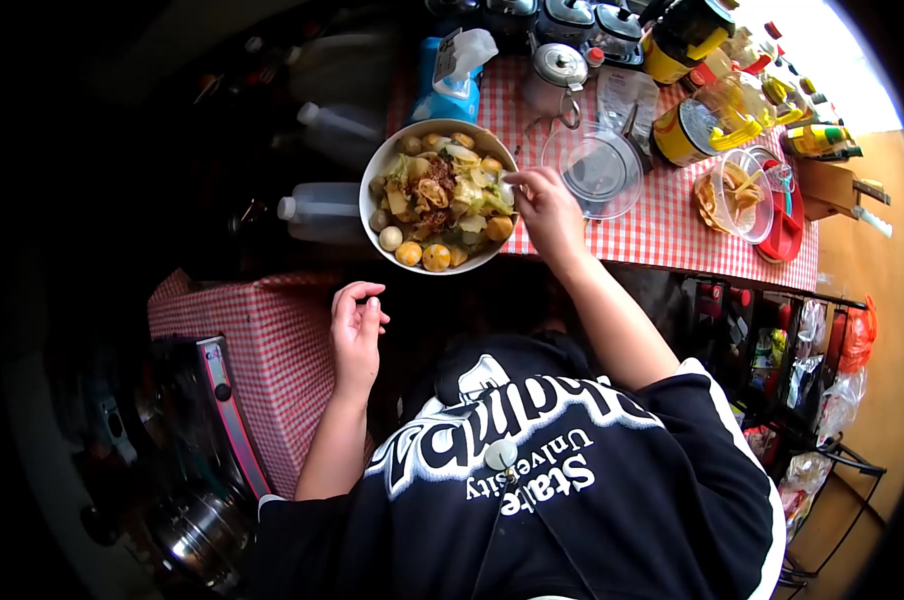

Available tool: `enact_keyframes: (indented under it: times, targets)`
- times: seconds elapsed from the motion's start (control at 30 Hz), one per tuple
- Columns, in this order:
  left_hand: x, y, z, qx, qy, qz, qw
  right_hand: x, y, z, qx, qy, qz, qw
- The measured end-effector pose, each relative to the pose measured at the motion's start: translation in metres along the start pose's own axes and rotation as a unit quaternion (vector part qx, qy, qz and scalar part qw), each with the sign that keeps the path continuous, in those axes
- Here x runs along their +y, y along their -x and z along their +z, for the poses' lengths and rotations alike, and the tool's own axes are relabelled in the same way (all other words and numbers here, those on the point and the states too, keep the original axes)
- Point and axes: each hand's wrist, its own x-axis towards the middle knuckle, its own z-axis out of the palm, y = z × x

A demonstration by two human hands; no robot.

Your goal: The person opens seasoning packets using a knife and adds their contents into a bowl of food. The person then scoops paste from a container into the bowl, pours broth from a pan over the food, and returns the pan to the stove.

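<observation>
Our right hand seemingly pinches the bowl; our left hand curls empty near it, so one-sided support risks tipping

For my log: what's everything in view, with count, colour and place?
Bowl: one, white, table edge
Food: uncounted, mixed, in bowl
Wipes pack: one, blue, behind bowl
Lid: one, clear, right of bowl
Tub: one, clear, table's right
Containers: several, yellow-black, top right
Knife block: one, brown, right
Bottles: several, clear, left
Cloths: two, red-checked, right, left
Shelf clutter: uncounted, mixed, right
Shirt: one, black, bottom
Left hand: one, below bowl
Right hand: one, at bowl's rim
</observation>
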Motion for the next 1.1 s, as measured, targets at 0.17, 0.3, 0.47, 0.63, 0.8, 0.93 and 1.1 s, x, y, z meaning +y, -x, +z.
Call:
enact_keyframes:
  times: [0.17,0.3,0.47,0.63,0.8,0.93,1.1]
  targets:
    - [0.010,-0.020,0.002,-0.031,-0.007,0.028,0.999,0.061,-0.069,0.012,-0.089,-0.068,0.089,0.990]
    - [0.027,-0.028,0.009,-0.041,-0.031,0.058,0.997,0.084,-0.117,0.046,-0.252,-0.187,0.100,0.944]
    - [0.024,-0.024,0.000,-0.024,-0.029,0.053,0.998,0.062,-0.117,0.033,-0.213,-0.019,0.046,0.976]
    - [0.025,-0.025,0.011,-0.068,-0.032,0.047,0.996,0.016,-0.067,0.024,-0.102,0.228,-0.112,0.962]
    - [0.041,-0.032,0.046,-0.167,-0.033,0.096,0.981,0.044,-0.042,-0.029,0.102,0.048,0.074,0.991]
    - [0.050,-0.030,0.079,-0.242,-0.030,0.067,0.967,0.155,-0.019,-0.075,0.221,0.104,0.296,0.924]
    - [0.065,-0.021,0.115,-0.235,-0.024,0.082,0.968,0.183,-0.004,-0.086,0.077,-0.115,0.359,0.923]
